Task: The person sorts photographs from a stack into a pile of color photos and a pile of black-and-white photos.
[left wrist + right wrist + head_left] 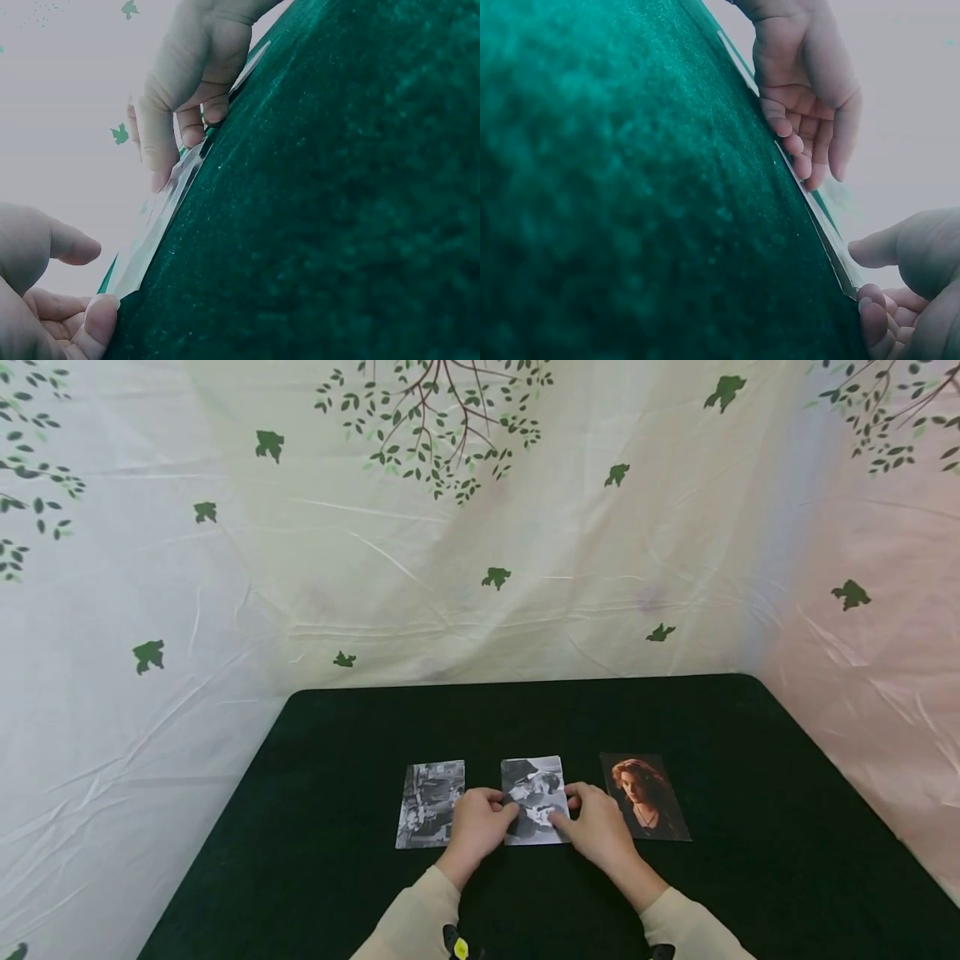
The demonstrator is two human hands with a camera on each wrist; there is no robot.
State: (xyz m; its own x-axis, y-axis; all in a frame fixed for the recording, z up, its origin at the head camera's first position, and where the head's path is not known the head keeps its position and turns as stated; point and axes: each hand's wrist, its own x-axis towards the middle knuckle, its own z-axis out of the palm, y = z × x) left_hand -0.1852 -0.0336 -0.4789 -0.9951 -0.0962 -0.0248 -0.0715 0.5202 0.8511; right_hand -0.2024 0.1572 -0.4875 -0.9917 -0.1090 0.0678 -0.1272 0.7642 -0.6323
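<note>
A black-and-white photo card [534,781] lies on the dark green tabletop between my two hands. In the left wrist view its side shows several thin layers at the edge. My left hand [480,822] touches its left edge with bent fingertips, and the left thumb [75,246] stands apart above the surface. From the right, my right hand [600,827] pinches the opposite edge, thumb over the picture and fingers at the side. Another black-and-white photo card [429,802] lies left, partly behind my left hand. On the right lies a dark portrait photo card [663,802].
The green cloth-covered table [337,902] has rounded far corners. Behind and beside it hangs a pale curtain [420,593] with printed leaves and branches. A dark wrist strap with a yellow spot [461,948] sits at the left sleeve.
</note>
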